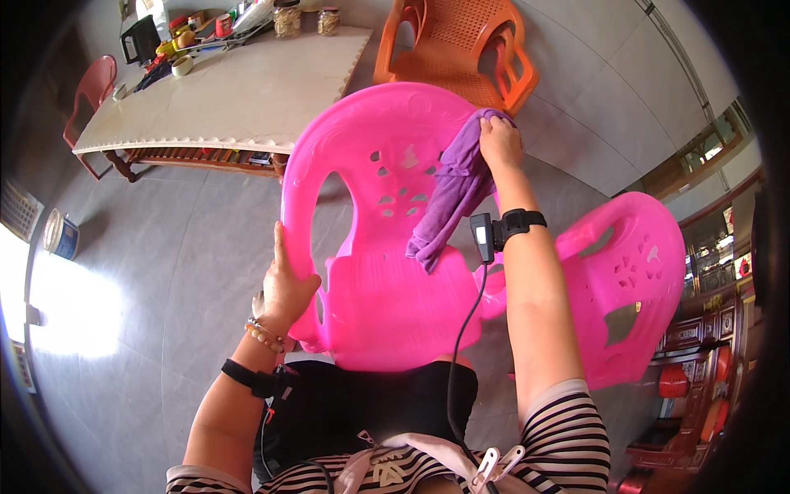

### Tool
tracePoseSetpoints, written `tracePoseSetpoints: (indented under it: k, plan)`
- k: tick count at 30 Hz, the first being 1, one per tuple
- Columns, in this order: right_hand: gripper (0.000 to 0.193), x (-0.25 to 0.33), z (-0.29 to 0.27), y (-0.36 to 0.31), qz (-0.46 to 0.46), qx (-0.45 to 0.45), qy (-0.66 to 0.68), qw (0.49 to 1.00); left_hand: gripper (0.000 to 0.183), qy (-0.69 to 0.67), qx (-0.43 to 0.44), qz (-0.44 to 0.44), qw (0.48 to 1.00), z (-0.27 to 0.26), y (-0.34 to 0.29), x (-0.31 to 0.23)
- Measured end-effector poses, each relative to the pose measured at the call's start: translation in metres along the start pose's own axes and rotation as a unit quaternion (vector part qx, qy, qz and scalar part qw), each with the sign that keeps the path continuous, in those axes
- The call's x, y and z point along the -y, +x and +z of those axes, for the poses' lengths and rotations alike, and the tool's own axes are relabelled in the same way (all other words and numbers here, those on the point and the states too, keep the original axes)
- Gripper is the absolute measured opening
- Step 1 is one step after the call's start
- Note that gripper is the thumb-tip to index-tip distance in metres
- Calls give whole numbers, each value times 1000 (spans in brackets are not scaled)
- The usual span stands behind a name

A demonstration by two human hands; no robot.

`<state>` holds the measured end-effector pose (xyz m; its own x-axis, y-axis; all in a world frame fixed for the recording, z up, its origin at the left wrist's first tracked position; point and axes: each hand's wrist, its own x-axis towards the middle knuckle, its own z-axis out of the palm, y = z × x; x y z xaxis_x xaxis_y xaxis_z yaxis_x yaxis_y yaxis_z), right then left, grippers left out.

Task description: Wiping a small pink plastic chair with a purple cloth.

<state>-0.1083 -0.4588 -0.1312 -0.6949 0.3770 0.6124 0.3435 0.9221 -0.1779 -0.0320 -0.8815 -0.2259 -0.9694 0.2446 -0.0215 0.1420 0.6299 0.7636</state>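
Observation:
A bright pink plastic armchair [387,280] stands right in front of me, its seat toward my lap and its cut-out backrest farther off. On its left armrest my left hand [288,288] is closed, the fingers along the outer edge. My right hand [500,142] grips a purple cloth [453,189] at the top right of the backrest. The cloth hangs down over the backrest's right side, its lower end near the seat, and hides part of the right armrest.
A second pink chair [634,280] stands at the right. Beyond the backrest are stacked orange chairs [453,58]. A long table [230,90] with jars and a bowl is at the far left, a red chair [92,90] at its end. A bucket [62,235] sits on the floor.

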Motion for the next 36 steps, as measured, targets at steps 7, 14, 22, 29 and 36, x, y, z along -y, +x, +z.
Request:
tracePoseSetpoints:
  k: [7, 14, 22, 29, 36]
  plan:
    - [17, 109, 11, -13, -184, -70, 97, 976, 104, 2, 30, -34, 999, -7, 1, -13]
    - [13, 216, 23, -46, -331, -10, 143, 933, 105, 1, 34, -48, 998, -8, 0, -13]
    - [16, 221, 18, -59, -352, -6, 97, 931, 105, -4, 23, -49, 999, -14, -5, -9]
    - [14, 240, 21, -65, -324, 0, 65, 944, 105, -16, 13, -30, 999, -11, -3, -3]
    - [19, 226, 26, -51, -363, -10, 50, 930, 105, -28, -3, -35, 999, -11, -5, 5]
